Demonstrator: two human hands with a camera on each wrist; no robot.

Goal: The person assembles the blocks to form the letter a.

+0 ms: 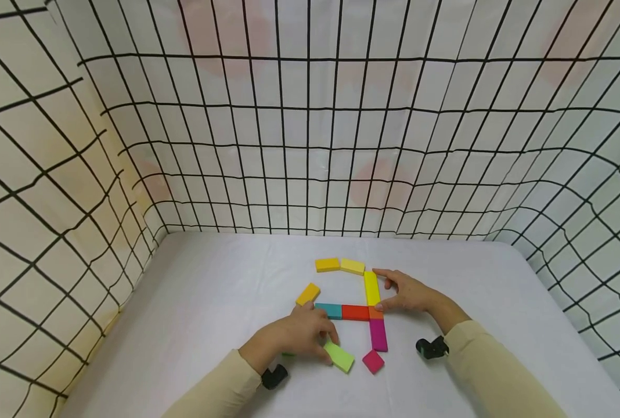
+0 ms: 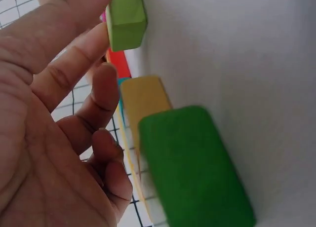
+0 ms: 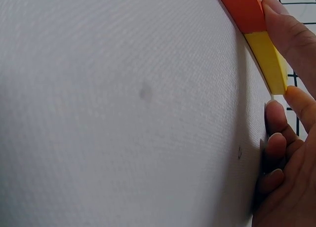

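Near the front of the white table, my left hand [image 1: 303, 331] pinches a light green block [image 1: 339, 356] between thumb and index finger. The hand's other fingers are bent, beside a dark green block [image 2: 192, 163] and an orange-yellow block [image 1: 307, 294]. On the right, my right hand [image 1: 410, 293] touches the far end of a long yellow block [image 1: 371, 288] with its index fingertip. Its thumb rests on the small orange block [image 1: 375, 313]. Red [image 1: 355, 313] and teal [image 1: 328, 311] blocks line up left of the orange one; a magenta block [image 1: 378, 335] lies below it.
Amber [image 1: 327, 265] and pale yellow [image 1: 352, 266] blocks lie end to end farther back. A crimson block [image 1: 373, 361] sits turned like a diamond near the front. Black wire mesh [image 1: 310, 145] over white cloth walls the table's back and sides.
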